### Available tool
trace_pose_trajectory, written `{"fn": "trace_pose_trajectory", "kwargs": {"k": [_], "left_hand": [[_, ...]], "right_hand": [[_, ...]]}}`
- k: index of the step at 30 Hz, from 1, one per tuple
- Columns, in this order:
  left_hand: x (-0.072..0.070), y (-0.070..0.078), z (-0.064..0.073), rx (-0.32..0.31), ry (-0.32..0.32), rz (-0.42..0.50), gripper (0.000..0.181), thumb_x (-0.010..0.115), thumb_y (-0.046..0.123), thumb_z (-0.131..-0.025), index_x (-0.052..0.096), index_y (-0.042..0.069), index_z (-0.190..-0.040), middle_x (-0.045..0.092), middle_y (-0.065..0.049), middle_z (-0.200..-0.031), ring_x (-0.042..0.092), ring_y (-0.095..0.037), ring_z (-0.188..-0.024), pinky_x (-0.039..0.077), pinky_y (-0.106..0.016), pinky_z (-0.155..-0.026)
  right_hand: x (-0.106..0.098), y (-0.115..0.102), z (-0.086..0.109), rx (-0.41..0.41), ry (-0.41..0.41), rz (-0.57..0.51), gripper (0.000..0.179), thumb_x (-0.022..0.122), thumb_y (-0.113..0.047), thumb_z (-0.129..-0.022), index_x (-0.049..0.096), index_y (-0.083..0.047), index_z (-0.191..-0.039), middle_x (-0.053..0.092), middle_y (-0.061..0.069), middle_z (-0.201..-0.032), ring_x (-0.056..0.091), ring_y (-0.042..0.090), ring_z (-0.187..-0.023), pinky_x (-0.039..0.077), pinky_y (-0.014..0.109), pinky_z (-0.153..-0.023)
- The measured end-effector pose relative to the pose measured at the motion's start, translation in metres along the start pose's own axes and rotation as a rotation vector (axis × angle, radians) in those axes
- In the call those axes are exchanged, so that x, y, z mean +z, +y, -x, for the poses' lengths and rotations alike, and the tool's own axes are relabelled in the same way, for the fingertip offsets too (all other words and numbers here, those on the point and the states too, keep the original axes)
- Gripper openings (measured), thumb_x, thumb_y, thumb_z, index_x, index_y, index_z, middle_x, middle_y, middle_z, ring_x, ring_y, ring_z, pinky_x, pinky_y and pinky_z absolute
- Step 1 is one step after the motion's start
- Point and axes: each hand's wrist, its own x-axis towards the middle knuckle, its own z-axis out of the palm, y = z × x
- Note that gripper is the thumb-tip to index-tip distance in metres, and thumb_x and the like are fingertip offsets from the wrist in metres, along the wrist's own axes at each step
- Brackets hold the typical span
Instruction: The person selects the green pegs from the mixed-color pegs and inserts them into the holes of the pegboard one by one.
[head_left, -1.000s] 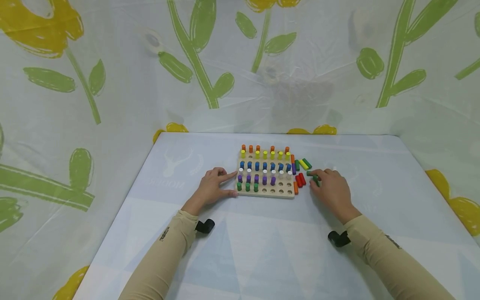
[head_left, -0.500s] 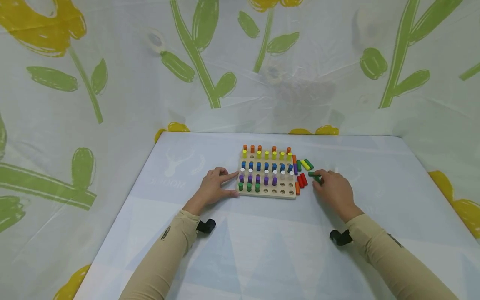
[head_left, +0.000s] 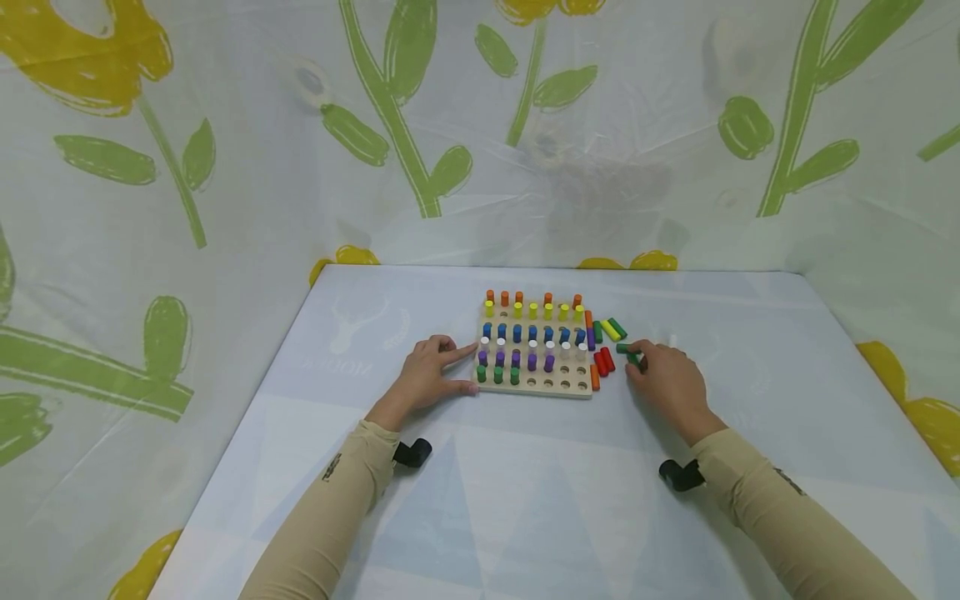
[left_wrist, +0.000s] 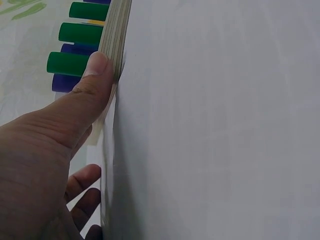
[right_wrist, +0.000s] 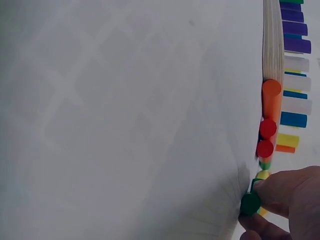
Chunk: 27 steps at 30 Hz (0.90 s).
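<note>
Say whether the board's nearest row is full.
Not full: three green pegs stand at the left, with four empty holes in the board to their right.

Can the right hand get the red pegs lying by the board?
Probably yes: the red pegs lie close to the right hand with nothing on top, though it's pinching a green peg.

I'm touching a pale wooden pegboard (head_left: pixel 540 391), lying flat; its rows are holding upright coloured pegs (head_left: pixel 532 333), the nearest row showing three green pegs (head_left: pixel 498 375) at left, four holes bare. Right of it, I'm pinching a loose green peg (right_wrist: pixel 250 204); a second green peg (head_left: pixel 623 348) is lying close beside.
</note>
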Motion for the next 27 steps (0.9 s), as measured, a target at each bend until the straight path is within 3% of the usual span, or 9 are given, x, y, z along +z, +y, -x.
{"fn": "trace_pose_trajectory", "kwargs": {"k": [15,27], "left_hand": [[0.0012,-0.0001,0.0016,0.011,0.012,0.005,0.081,0.08,0.053,-0.083,0.046,0.033,-0.153,0.043,-0.008,-0.135,0.037,-0.033,-0.125,0.033,-0.049,-0.108],[-0.0002,0.0028,0.0023,-0.009,0.006,0.012,0.08,0.08,0.052,-0.083,0.046,0.034,-0.153,0.043,-0.009,-0.136,0.036,-0.033,-0.126,0.033,-0.049,-0.109]], "right_hand": [[-0.0001,-0.0014,0.0046,-0.01,0.035,-0.019,0.035,0.068,-0.017,-0.096,0.062,0.0,-0.126,0.065,0.016,-0.09,0.057,0.028,-0.074,0.053,0.04,-0.065],[0.0009,-0.0049,0.0081,0.028,0.057,-0.107,0.038,0.071,-0.02,-0.095,0.056,-0.002,-0.124,0.069,0.022,-0.107,0.064,0.033,-0.087,0.055,0.048,-0.078]]}}
